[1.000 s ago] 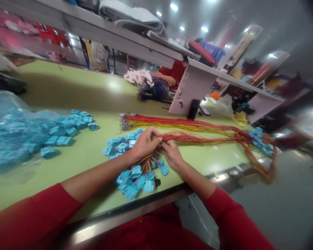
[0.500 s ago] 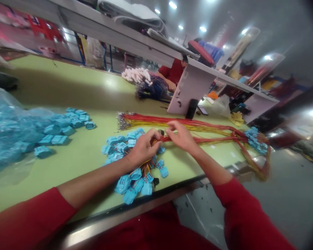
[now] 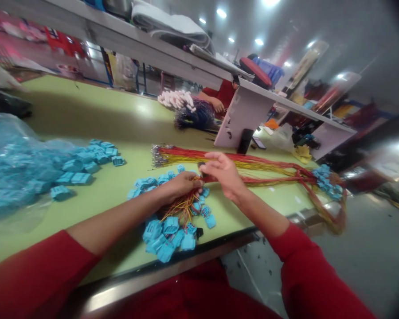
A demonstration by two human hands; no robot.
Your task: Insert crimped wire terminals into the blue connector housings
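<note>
My left hand (image 3: 182, 187) is shut on a bunch of thin red and yellow wires. Those wires fan down to a heap of blue plastic connectors (image 3: 169, 235) on the green table (image 3: 86, 110). My right hand (image 3: 224, 173) pinches a small dark piece (image 3: 202, 170) at the red wires, close to my left fingers. A long red and yellow wire bundle (image 3: 239, 161) lies just beyond both hands, with metal-tipped ends at its left. More blue connectors (image 3: 146, 182) lie under my left hand's far side.
A plastic bag of blue connectors (image 3: 13, 168) lies at the left, with loose ones beside it. Across a white shelf (image 3: 153, 57), a co-worker's hand (image 3: 217, 105) works near white pieces and dark wires. A black phone (image 3: 245, 141) stands by the shelf support. The table's metal front edge (image 3: 159, 270) runs below.
My right hand has risen from beside my left hand towards the far side of the table, now pinching the small dark piece. My left hand has stayed nearly in place, still gripping the wires.
</note>
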